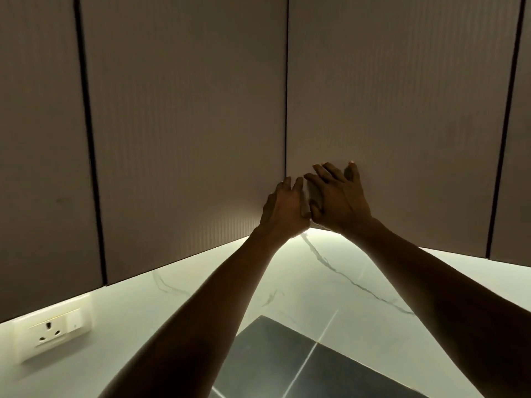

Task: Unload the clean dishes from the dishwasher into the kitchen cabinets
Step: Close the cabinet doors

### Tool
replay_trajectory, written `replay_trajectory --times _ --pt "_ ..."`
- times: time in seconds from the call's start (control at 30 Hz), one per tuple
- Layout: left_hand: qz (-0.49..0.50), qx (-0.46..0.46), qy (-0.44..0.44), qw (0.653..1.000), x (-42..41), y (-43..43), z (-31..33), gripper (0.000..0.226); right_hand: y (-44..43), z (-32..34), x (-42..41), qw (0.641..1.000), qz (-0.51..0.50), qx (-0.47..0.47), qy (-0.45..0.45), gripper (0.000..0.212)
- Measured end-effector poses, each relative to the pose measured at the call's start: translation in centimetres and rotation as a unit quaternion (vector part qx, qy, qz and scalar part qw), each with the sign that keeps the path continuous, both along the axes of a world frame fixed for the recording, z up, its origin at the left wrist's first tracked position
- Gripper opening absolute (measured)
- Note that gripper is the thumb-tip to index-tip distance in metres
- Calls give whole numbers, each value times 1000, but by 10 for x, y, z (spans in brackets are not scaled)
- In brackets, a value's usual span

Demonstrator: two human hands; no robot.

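Left hand (283,206): we are reaching it up to the bottom corner of the cupboard doors, fingers curled around the edge at the seam, gripping the door edge as far as we can tell.
Right hand (337,196): we are pressing it open and flat, fingers spread, against the right cupboard door (402,124), just beside the left hand and touching it.
Cupboard doors: we are facing them closed; the left door (184,124) and the right one are meeting at a dark seam above our hands.
Dishes: we are seeing none in view, and neither hand is holding one.
Wall below (330,271): white marble, lit from under the cupboards.
Socket (53,331): sitting at the lower left, well apart from our hands.
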State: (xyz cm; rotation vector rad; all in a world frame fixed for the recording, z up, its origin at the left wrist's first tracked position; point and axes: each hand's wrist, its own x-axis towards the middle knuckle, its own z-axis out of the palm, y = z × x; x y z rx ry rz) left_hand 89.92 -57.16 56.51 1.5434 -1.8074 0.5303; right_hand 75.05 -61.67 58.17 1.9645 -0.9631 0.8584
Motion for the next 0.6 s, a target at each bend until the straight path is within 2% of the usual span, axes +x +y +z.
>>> replay_trajectory --times 0.17,0.4,0.6 --pt "62 -20 -27 998 24 60 -14 86 33 -20 18 993 96 -20 -60 62" --pt "118 -29 -60 991 65 169 -20 85 113 -39 67 964 244 -13 -108 61" --pt "189 -49 -132 972 97 295 -28 84 212 -55 120 933 336 2 -130 63"
